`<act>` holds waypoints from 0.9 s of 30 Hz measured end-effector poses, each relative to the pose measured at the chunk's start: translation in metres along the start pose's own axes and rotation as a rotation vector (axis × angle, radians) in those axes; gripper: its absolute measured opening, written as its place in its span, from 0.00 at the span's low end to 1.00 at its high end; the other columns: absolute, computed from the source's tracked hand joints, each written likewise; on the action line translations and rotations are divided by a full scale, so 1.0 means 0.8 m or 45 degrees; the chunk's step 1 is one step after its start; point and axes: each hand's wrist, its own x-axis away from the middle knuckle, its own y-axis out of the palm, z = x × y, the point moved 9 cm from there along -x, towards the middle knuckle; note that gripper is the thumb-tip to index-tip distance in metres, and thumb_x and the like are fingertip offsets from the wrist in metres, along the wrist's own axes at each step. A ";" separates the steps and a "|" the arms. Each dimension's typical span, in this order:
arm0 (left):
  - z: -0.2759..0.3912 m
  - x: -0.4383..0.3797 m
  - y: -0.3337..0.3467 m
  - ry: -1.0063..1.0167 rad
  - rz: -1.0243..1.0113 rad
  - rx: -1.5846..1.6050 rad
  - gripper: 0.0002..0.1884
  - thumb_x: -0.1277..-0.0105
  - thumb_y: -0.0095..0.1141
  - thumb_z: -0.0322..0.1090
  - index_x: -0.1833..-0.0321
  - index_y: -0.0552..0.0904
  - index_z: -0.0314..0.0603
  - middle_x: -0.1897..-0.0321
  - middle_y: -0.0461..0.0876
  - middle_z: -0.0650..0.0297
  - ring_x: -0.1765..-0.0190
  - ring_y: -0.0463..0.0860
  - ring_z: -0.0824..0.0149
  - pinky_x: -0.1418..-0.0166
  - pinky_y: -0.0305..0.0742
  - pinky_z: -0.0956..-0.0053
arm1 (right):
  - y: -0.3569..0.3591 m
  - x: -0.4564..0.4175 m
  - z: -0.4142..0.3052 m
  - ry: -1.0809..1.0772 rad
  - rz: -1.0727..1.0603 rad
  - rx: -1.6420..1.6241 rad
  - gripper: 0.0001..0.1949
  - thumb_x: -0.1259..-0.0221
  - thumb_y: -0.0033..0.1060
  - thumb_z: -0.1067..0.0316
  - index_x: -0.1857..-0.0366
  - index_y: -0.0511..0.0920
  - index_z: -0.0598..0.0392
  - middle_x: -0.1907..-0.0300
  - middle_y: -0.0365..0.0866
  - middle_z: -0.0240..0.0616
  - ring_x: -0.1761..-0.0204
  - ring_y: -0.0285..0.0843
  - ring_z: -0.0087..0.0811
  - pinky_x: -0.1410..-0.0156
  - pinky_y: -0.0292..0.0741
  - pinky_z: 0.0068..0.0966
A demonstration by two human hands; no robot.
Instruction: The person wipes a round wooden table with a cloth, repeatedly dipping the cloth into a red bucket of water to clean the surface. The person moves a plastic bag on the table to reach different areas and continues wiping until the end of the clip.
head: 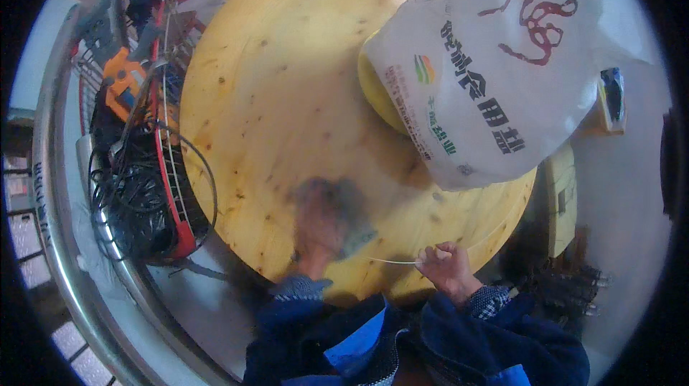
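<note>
Over the near part of a round wooden table [253,170], my left hand [318,224] is blurred and holds a dark, grey-green object [358,238] whose kind I cannot tell. My right hand [444,267], to the right near the table's front edge, pinches one end of a thin white strand [395,262] between its fingertips. The strand runs left towards the object at my left hand, where its far end is lost in the blur. Both sleeves are dark blue with checked cuffs.
A large white printed plastic bag [484,90] covers the table's right side, over a yellow round thing [377,90]. Left of the table stands a red-edged wire basket [167,170] with an orange tool [124,81], cables and black plastic, beside curved metal rails [59,251].
</note>
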 end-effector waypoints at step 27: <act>0.003 0.032 -0.015 -0.575 0.144 -0.143 0.31 0.30 0.54 0.50 0.32 0.75 0.32 0.21 0.56 0.42 0.20 0.55 0.43 0.20 0.51 0.45 | -0.024 -0.032 -0.010 -0.030 0.129 -0.088 0.07 0.39 0.51 0.65 0.67 0.71 0.58 0.64 0.75 0.42 0.55 0.74 0.44 0.42 0.76 0.40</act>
